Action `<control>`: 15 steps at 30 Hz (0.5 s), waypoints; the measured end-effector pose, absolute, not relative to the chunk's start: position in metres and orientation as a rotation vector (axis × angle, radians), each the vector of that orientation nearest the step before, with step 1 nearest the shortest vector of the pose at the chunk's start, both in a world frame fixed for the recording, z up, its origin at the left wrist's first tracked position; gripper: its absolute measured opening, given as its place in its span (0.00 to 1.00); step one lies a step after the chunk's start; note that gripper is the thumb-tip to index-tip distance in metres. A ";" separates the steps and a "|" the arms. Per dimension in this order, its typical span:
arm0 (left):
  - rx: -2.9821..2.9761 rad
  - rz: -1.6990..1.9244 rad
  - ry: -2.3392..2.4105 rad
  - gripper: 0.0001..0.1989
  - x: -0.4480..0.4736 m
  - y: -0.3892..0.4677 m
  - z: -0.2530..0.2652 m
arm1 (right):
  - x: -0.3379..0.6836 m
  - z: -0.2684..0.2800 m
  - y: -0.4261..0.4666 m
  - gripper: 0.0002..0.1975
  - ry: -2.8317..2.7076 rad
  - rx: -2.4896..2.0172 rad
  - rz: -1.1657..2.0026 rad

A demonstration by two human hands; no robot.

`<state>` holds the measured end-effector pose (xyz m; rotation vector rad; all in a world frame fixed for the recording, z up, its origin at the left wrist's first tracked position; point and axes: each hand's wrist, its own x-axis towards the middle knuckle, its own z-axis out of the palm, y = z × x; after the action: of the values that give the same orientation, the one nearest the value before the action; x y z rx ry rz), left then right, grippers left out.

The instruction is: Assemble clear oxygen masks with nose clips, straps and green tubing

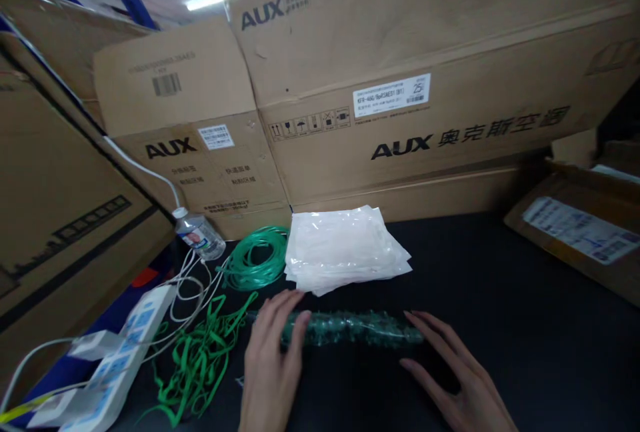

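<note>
A long, narrow bundle in clear plastic wrap, dark green inside, lies crosswise on the black table in front of me. What exactly is inside cannot be made out. My left hand lies over the bundle's left end, fingers stretched forward and thumb apart, hiding part of it. Around the right end, my right hand is spread, its fingertips close to the wrap and its thumb apart below. Just beyond the bundle is a stack of white plastic-covered sheets or pouches.
Left of the hands are loose green strips, a coil of green tubing, a water bottle and a white power strip with cables. Large cardboard boxes wall off the back. An open carton stands at right.
</note>
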<state>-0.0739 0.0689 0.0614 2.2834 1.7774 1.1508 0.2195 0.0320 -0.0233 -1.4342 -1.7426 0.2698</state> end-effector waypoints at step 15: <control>2.416 0.793 1.824 0.23 -0.147 0.086 0.005 | 0.204 -0.019 0.045 0.21 -1.622 -1.358 0.529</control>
<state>-0.1474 0.0856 0.0047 2.4164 1.8238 0.7929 0.2039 0.0448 -0.0192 -1.3578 -1.6223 0.5285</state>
